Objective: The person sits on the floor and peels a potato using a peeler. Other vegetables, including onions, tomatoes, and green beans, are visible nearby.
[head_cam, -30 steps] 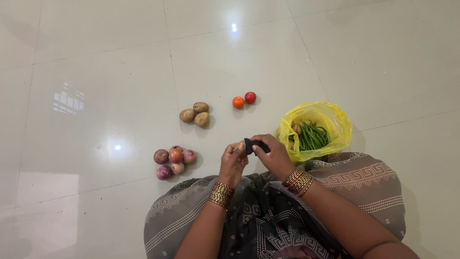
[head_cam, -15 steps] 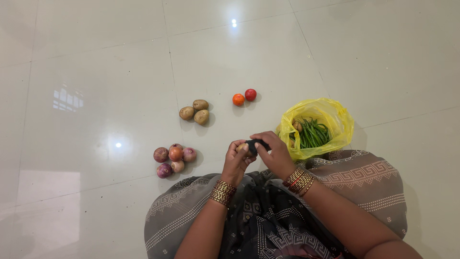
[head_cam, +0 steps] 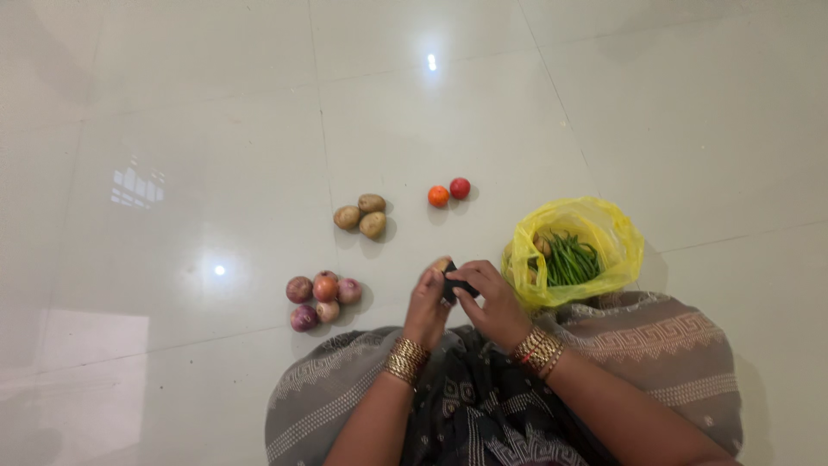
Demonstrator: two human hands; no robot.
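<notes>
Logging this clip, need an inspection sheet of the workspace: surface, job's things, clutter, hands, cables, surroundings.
Surface: glossy pale tiled floor, light glare.
Job's things: potato in left hand; small black tool in right hand, pressed to it.
Clutter: three potatoes; onions; two tomatoes; yellow bag of green beans.
Hands: both closed, meeting over the lap; bangles on both wrists.
Cables: nothing seen.
Surroundings: patterned grey garment spread on the floor.
</notes>
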